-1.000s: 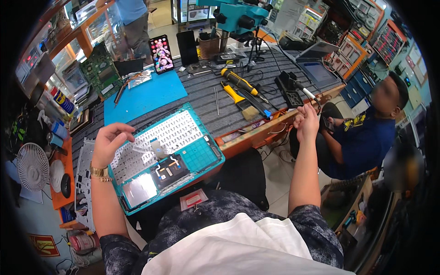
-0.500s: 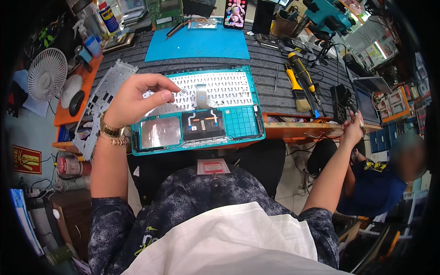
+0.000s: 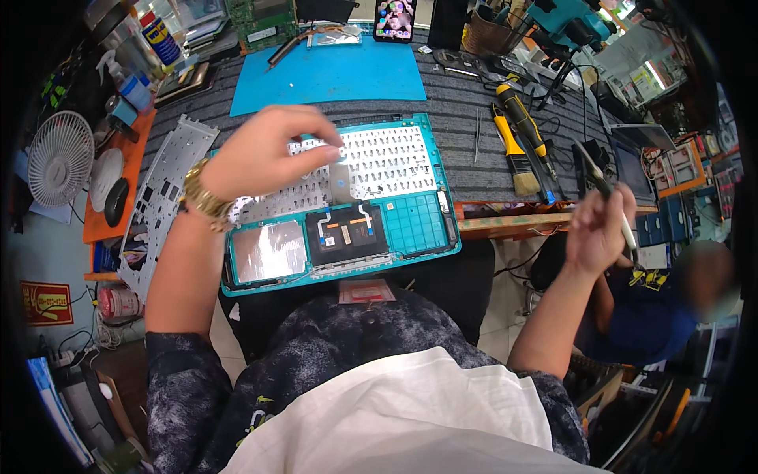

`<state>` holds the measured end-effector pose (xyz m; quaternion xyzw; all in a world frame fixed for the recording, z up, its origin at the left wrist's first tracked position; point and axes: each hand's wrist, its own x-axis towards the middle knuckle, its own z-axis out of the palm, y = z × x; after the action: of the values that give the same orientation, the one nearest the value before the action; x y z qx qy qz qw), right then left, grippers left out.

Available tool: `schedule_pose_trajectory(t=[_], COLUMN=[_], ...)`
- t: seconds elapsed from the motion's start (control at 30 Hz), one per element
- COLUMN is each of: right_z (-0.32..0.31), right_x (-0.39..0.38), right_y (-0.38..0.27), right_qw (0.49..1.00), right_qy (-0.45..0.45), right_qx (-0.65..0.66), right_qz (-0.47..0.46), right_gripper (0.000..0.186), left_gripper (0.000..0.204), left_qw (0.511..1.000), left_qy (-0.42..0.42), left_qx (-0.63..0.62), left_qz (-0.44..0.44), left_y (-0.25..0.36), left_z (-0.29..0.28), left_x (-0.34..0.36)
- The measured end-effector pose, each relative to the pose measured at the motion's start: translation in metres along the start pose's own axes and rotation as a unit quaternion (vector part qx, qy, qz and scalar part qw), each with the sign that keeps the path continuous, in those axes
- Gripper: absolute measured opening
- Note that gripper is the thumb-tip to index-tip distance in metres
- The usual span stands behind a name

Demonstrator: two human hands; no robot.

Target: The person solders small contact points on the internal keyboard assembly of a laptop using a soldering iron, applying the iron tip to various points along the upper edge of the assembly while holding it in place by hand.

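In front of me lies a teal laptop palmrest (image 3: 418, 225), underside up, with a silver keyboard backplate (image 3: 387, 158) and a black touchpad unit (image 3: 345, 237). My left hand (image 3: 264, 154) is over the backplate beside the flat ribbon cable (image 3: 339, 183). Its thumb and index finger come together in a pinch; a tiny pale bit shows at the tips, too small to name. At the right, past the bench edge, my right hand (image 3: 598, 231) is closed round a slim pointed tool (image 3: 627, 235) with a pale handle and a dark middle, its tip pointing up and away.
A blue mat (image 3: 332, 77) covers the far bench. Right of the laptop lie tweezers (image 3: 478, 134), a yellow-handled brush (image 3: 519, 162) and a yellow-black screwdriver (image 3: 521, 118). A perforated metal plate (image 3: 162, 186) and a fan (image 3: 61, 158) are at left. Another person (image 3: 655, 308) sits at right.
My left hand has moved right across the backplate to the ribbon cable. My right hand has come slightly nearer and left, its tool now raised and plainly seen. The view has shifted a little.
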<state>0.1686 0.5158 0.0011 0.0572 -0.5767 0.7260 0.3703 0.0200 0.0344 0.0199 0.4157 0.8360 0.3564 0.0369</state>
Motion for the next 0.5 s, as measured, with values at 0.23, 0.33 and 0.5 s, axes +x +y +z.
schedule_pose_trajectory(t=[0.23,0.33,0.5], right_z=[0.11,0.127,0.126], right_x=[0.046,0.052,0.028], right_y=[0.097,0.129,0.14], right_qw=[0.977,0.969,0.957], right_qy=[-0.106,-0.105,-0.059], right_qx=[0.035,0.032,0.032], right_qz=[0.181,0.22,0.283], right_gripper=[0.031,0.029,0.028], left_gripper=[0.023,0.023,0.03], left_qw=[0.987,0.988,0.982], left_qy=[-0.047,-0.066,-0.081], left_qx=[0.125,0.099,0.147], left_qz=[0.09,0.095,0.09], left_y=[-0.027,-0.036,-0.03], left_z=[0.043,0.052,0.057], left_x=[0.067,0.08,0.074])
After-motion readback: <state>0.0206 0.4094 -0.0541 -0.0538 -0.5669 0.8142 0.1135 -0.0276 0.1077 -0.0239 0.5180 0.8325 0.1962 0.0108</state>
